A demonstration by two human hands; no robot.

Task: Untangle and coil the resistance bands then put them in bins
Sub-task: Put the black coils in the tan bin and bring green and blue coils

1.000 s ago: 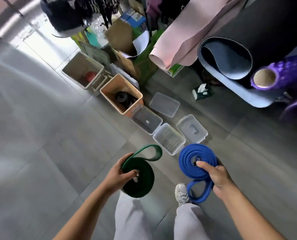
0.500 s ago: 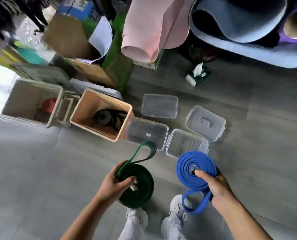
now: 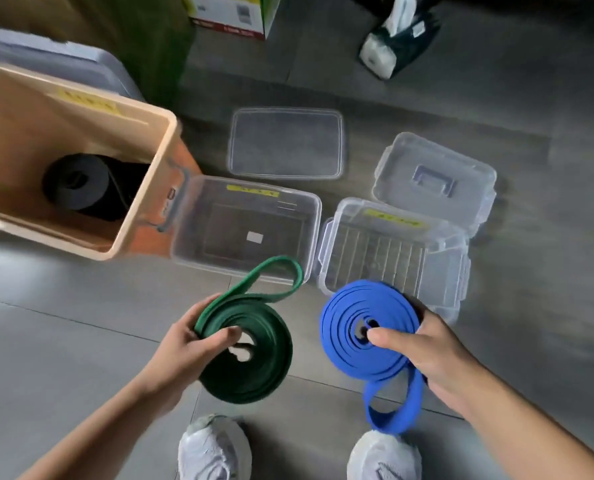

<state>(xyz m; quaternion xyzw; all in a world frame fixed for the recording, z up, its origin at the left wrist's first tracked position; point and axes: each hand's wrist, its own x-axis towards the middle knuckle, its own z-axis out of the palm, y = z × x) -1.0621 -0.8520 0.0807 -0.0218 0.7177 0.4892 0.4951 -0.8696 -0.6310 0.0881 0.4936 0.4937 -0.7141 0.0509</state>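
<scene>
My left hand (image 3: 181, 351) grips a coiled green resistance band (image 3: 254, 355), whose loose end loops up toward the bins. My right hand (image 3: 427, 351) pinches a coiled blue resistance band (image 3: 357, 327), thumb at its centre, with a tail hanging below. Just beyond them on the floor stand two clear plastic bins, the left one (image 3: 184, 237) and the right one (image 3: 458, 271), each with a yellow label. An orange bin (image 3: 150, 188) at the left holds a coiled black band (image 3: 77, 183).
Two clear lids (image 3: 285, 143) (image 3: 434, 174) lie behind the clear bins. A tissue pack (image 3: 396, 46) and a cardboard box (image 3: 229, 15) sit farther back. A grey lid (image 3: 53, 64) lies behind the orange bin. My white shoes (image 3: 215, 448) stand at the bottom.
The view has dropped closer to the bins, which now fill the frame. Both hands keep the same hold on their coils, now just in front of the clear bins.
</scene>
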